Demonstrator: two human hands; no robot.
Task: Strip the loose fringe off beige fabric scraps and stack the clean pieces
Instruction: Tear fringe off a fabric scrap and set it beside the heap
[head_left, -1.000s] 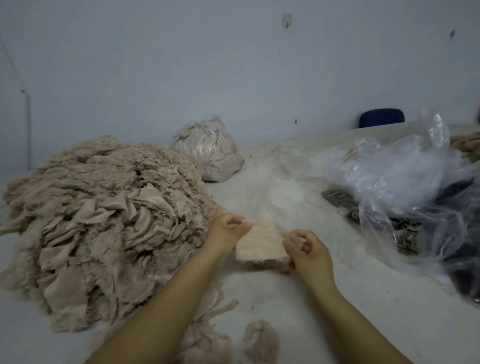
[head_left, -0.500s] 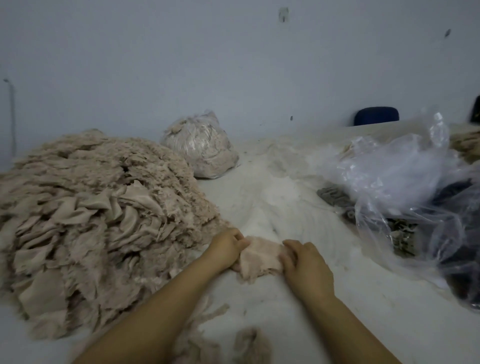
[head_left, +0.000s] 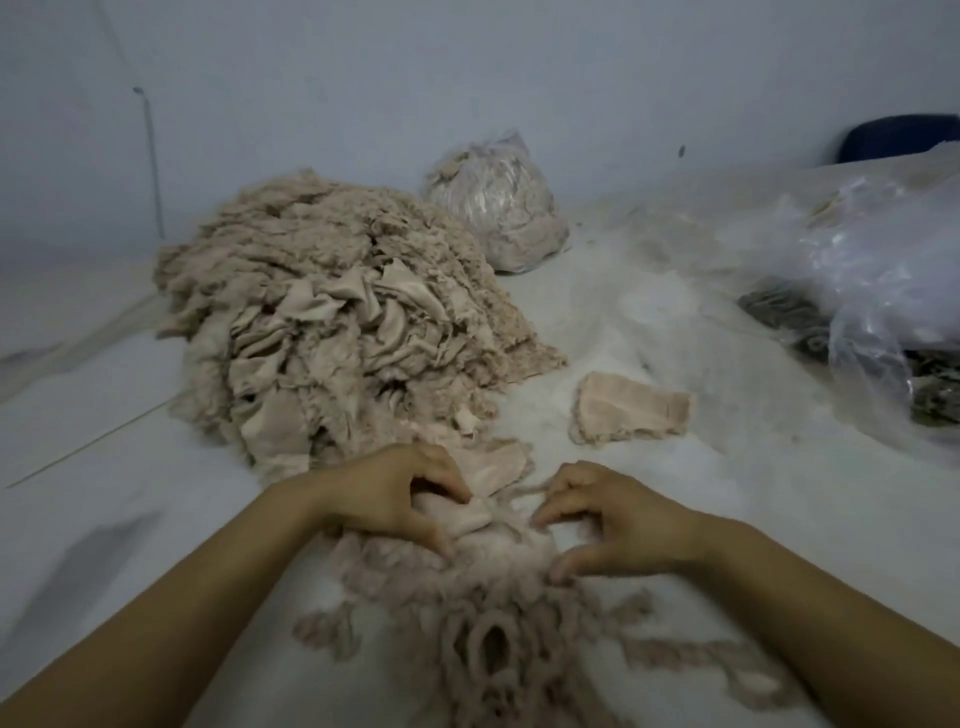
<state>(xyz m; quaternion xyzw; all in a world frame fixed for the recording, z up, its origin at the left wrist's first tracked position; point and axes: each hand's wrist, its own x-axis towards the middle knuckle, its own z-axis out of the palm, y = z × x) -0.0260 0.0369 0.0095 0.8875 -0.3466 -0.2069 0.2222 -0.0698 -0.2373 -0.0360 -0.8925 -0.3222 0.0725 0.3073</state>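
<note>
Nearest me lies a tangle of stripped pinkish-beige fringe cords (head_left: 498, 623). Just past it, the left hand (head_left: 395, 499) pinches a crumpled beige fabric scrap (head_left: 467, 512); the right hand (head_left: 613, 519), curled beside it, nips its fringe strand, running rightward. Farther off lies one cleaned beige piece (head_left: 631, 413).

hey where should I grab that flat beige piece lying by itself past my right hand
Pinch the flat beige piece at its near right corner, coming from above with the right hand. It lies flat and alone on the table, nothing overlapping, and that corner is closest.
</note>
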